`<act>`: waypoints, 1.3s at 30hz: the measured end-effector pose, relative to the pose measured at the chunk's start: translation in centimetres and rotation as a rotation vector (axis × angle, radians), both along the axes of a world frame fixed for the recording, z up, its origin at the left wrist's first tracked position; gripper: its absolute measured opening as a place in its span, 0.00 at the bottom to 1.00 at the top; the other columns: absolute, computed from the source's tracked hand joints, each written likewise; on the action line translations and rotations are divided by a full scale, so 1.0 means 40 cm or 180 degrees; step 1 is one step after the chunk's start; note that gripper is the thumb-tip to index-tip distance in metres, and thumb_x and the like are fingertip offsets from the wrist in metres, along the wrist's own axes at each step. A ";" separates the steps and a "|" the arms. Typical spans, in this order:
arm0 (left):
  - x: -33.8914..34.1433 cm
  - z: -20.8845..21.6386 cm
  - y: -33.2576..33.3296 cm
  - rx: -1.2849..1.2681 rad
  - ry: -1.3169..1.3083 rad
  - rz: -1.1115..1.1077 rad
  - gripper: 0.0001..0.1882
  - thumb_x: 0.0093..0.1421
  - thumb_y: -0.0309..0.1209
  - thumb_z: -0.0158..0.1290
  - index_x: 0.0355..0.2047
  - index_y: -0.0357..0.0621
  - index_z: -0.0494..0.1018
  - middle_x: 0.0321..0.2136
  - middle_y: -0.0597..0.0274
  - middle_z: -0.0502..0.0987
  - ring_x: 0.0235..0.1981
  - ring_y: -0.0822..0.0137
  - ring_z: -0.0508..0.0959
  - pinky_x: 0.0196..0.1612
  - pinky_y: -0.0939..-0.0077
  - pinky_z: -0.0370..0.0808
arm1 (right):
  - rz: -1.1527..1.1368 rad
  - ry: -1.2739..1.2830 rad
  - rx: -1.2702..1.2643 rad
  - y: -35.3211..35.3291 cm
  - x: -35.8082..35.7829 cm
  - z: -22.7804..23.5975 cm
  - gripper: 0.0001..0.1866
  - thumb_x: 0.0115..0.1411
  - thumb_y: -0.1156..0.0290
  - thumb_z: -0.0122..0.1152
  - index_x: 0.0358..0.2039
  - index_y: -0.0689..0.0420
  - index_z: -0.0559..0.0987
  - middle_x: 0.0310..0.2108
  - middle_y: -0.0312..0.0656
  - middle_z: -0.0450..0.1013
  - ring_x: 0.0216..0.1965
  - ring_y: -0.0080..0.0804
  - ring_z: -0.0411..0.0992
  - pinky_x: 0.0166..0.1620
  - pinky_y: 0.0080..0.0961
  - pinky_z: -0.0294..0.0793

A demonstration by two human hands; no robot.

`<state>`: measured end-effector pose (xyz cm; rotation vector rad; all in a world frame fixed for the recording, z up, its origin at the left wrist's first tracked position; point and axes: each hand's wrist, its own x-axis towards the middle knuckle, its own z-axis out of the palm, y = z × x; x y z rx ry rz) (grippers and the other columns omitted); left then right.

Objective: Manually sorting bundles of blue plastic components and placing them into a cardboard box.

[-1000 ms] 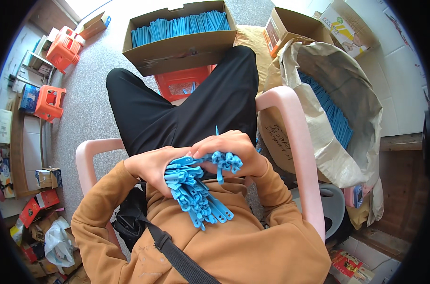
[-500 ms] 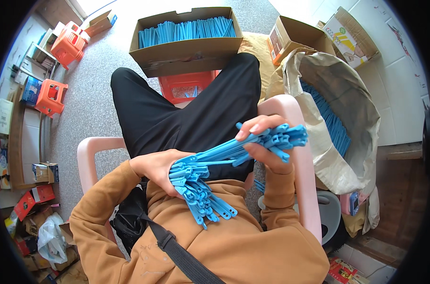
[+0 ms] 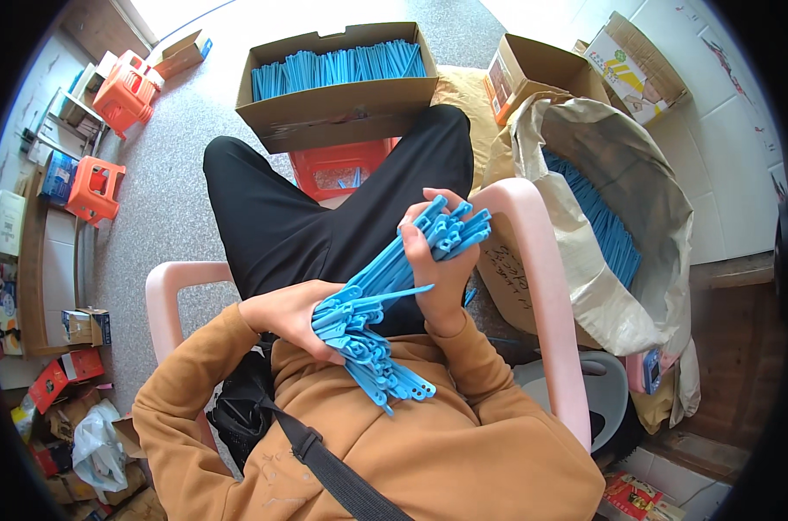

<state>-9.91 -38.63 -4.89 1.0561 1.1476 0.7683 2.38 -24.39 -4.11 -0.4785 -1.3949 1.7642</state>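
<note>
Head view: left fingers wrapped round blue strips; right fingers clasping strip ends; open cardboard box ahead.

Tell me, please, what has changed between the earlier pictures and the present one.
The right hand moved out rightward, then came partway back to the left; the blue strips in its grip slant up more steeply than half a second ago. Neither of the hands visibly let go. The left hand still holds its blue bunch, and the filled box stayed in place.
</note>
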 end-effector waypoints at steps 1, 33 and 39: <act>0.002 0.000 0.000 0.0010 0.0005 0.0003 0.34 0.33 0.35 0.66 0.42 0.36 0.67 0.39 0.60 0.71 0.40 0.71 0.71 0.47 0.76 0.68 | 0.0003 0.0005 0.0010 0.000 -0.005 -0.014 0.21 0.47 0.79 0.56 0.42 0.62 0.64 0.26 0.40 0.69 0.29 0.21 0.66 0.36 0.17 0.68; 0.048 0.002 0.020 0.1406 0.1004 -0.0751 0.22 0.45 0.33 0.55 0.42 0.43 0.66 0.29 0.58 0.73 0.33 0.59 0.73 0.36 0.68 0.64 | 0.0869 -0.0271 0.0706 0.327 -0.425 0.010 0.08 0.47 0.79 0.57 0.29 0.59 0.70 0.22 0.39 0.69 0.20 0.22 0.69 0.25 0.18 0.68; 0.035 -0.017 0.020 0.1342 0.0819 -0.0180 0.21 0.39 0.29 0.53 0.37 0.40 0.66 0.22 0.55 0.71 0.27 0.54 0.72 0.28 0.65 0.67 | -0.0165 -0.1399 0.1742 0.415 -0.877 0.002 0.31 0.43 0.78 0.60 0.50 0.56 0.60 0.40 0.52 0.69 0.43 0.43 0.68 0.43 0.31 0.68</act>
